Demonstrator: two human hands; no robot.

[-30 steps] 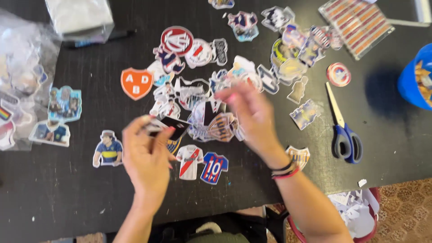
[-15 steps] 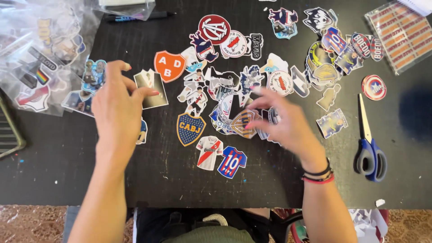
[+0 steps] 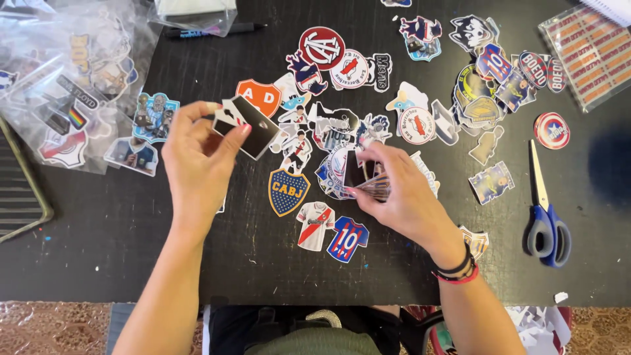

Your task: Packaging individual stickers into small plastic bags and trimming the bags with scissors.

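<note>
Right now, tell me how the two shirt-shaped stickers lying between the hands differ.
The white shirt sticker carries a red diagonal sash; the blue-and-red shirt sticker is striped and bears a number. The white one lies to the left, nearer the shield sticker; the striped one sits lower right. Both lie flat on the black table, untouched.

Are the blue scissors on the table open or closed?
Closed: the scissors lie flat on the black table, blades together in one line, handles side by side.
</note>
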